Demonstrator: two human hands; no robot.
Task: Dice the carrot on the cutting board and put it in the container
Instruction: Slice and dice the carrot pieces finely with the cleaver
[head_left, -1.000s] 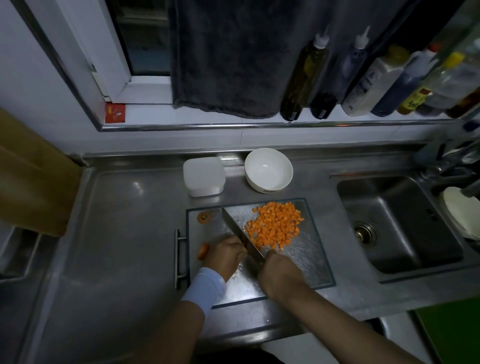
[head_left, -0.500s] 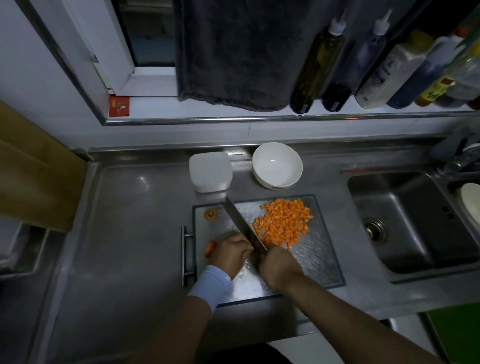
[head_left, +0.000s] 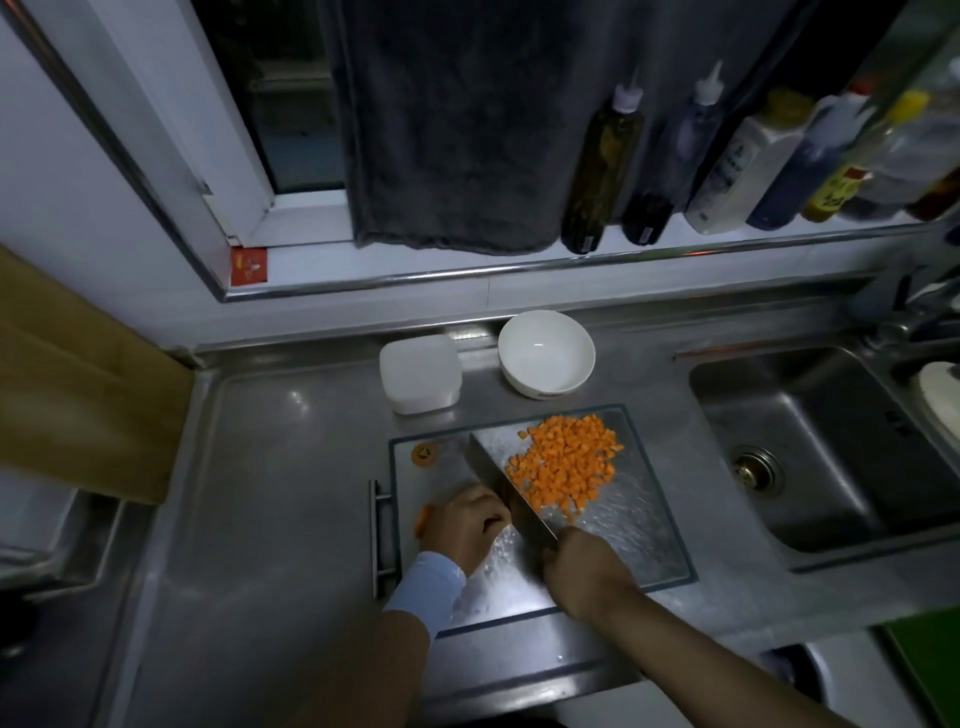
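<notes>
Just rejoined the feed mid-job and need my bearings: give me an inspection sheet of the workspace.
Surface: steel counter; glass cutting board on it.
Job's things: diced carrot piled on board; uncut carrot piece; white container behind board.
Clutter: carrot end on board's corner; white bowl beside container.
Hands: left hand holds that piece; right hand grips cleaver.
Cables: nothing seen.
Surroundings: sink at right; bottles and dark towel above.

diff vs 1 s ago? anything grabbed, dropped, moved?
Barely anything. The knife tip seems to have lifted and come back down beside the left hand: one chop. The right hand still grips the knife; the left hand still holds the carrot piece. The diced carrot pile, container, bowl and cutting board unmoved. Nothing picked up or released.
</notes>
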